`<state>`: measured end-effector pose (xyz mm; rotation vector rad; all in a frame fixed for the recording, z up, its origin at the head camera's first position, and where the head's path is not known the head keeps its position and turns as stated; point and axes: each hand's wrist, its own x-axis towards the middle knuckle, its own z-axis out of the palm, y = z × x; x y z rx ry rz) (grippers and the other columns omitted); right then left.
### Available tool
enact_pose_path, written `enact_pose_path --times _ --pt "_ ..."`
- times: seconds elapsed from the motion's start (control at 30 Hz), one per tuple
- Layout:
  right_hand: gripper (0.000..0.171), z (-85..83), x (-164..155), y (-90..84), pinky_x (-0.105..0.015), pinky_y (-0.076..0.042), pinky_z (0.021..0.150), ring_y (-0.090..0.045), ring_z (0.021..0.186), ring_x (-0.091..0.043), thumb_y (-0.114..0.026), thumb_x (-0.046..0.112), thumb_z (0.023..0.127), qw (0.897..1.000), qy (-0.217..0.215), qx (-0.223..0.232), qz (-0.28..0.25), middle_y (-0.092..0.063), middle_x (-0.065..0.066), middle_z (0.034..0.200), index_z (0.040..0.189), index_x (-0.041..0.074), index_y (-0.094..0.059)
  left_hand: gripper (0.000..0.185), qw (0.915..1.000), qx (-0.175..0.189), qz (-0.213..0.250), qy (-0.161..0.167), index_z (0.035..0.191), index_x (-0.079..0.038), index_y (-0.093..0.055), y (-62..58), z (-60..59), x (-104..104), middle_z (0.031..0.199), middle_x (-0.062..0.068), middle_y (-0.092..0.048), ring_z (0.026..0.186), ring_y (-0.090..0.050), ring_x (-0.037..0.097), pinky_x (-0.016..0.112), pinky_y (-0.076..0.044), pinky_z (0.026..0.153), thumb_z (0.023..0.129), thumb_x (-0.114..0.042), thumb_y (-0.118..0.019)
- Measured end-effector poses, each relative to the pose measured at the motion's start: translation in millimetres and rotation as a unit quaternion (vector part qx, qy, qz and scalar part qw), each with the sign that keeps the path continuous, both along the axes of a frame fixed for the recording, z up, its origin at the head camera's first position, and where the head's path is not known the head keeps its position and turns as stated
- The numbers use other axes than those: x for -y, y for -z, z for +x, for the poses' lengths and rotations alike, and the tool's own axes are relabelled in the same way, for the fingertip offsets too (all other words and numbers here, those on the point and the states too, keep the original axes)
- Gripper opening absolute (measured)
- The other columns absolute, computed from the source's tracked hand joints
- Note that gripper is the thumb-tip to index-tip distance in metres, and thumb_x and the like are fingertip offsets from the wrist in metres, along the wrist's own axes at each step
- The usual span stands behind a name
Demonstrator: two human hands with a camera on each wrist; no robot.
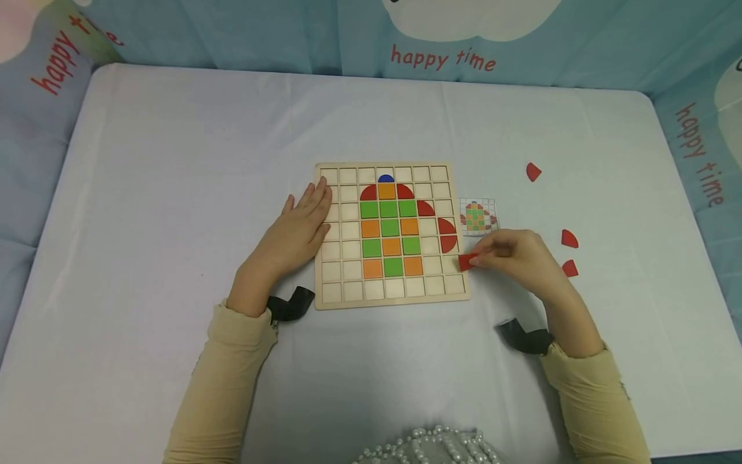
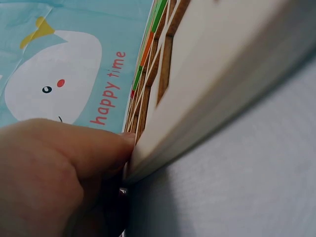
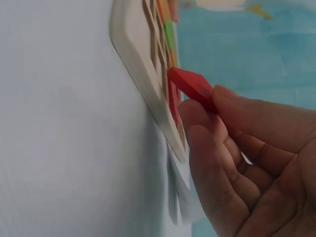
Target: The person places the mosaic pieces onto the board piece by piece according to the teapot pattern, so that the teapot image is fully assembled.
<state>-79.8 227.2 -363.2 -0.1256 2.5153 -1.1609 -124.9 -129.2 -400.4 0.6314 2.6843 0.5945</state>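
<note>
A wooden grid board [image 1: 391, 304] lies on the table, with green and orange squares, red quarter-round tiles and a blue half-round piece set in its cells. My left hand [image 1: 286, 235] rests along the board's left edge, fingers extended, and in the left wrist view its thumb [image 2: 106, 148] touches the rim. Between thumb and fingertips, my right hand [image 1: 518, 258] pinches a red tile [image 1: 466, 262] at the board's right edge. The right wrist view shows this red tile [image 3: 192, 86] tilted over the rim, its far part covered by the fingers.
A small pattern card [image 1: 478, 216] lies against the board's right side. Loose red quarter-round tiles [image 1: 533, 172] are scattered farther right, two of them beyond the right hand. Black wrist straps [image 1: 292, 304] show at both cuffs, and a beaded item [image 1: 429, 444] is at the near edge.
</note>
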Motion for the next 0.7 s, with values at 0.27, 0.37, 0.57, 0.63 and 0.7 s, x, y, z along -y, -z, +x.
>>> enact_pose_path --times 0.27,0.37,0.57,0.63,0.7 --pt "0.011 -1.5 17.6 6.5 -0.018 -0.050 0.065 -0.064 0.069 -0.013 -0.075 0.008 0.080 0.999 -0.024 -0.016 -0.017 -0.068 -0.006 0.079 0.088 0.001 -0.070 0.056 1.0000 0.002 0.004 0.000 0.149 0.001 -0.011 -1.3 0.9 0.6 0.157 0.011 0.001 0.144 0.001 0.025 0.050 -0.001 0.113 0.102 -0.018 -0.034" --pt "0.009 -2.8 20.8 7.1 -0.018 -0.050 0.064 -0.064 0.068 -0.014 -0.075 0.007 0.081 0.999 -0.032 -0.024 -0.022 -0.068 -0.006 0.078 0.087 0.002 -0.071 0.056 1.0000 0.003 0.003 -0.003 0.149 0.001 -0.011 -1.3 1.2 0.6 0.157 0.011 0.001 0.143 0.001 0.025 0.049 0.000 0.113 0.102 -0.018 -0.035" --pt "0.007 -6.0 26.2 6.4 -0.019 -0.049 0.062 -0.062 0.066 -0.014 -0.075 0.005 0.080 0.999 -0.032 -0.040 -0.006 -0.067 -0.005 0.074 0.084 0.002 -0.070 0.056 1.0000 -0.005 0.007 -0.003 0.149 0.001 -0.013 -0.5 1.6 0.4 0.157 0.011 -0.001 0.144 0.001 0.025 0.049 -0.001 0.113 0.102 -0.019 -0.035" --pt "0.007 -7.2 28.9 6.3 -0.020 -0.049 0.062 -0.061 0.066 -0.014 -0.075 0.005 0.080 0.999 -0.032 -0.037 -0.004 -0.066 -0.005 0.074 0.083 0.002 -0.070 0.055 1.0000 -0.005 0.008 -0.003 0.149 0.001 -0.013 -0.9 1.7 0.3 0.157 0.011 -0.001 0.144 0.001 0.025 0.049 -0.001 0.113 0.102 -0.019 -0.035" --pt "0.007 -8.3 32.0 6.9 -0.020 -0.050 0.062 -0.062 0.067 -0.015 -0.075 0.005 0.080 0.999 -0.036 -0.029 -0.009 -0.067 -0.005 0.074 0.084 0.001 -0.070 0.056 1.0000 -0.003 0.008 -0.003 0.149 0.001 -0.012 -1.1 1.6 0.3 0.157 0.011 0.000 0.144 0.001 0.025 0.048 0.000 0.113 0.102 -0.019 -0.035"
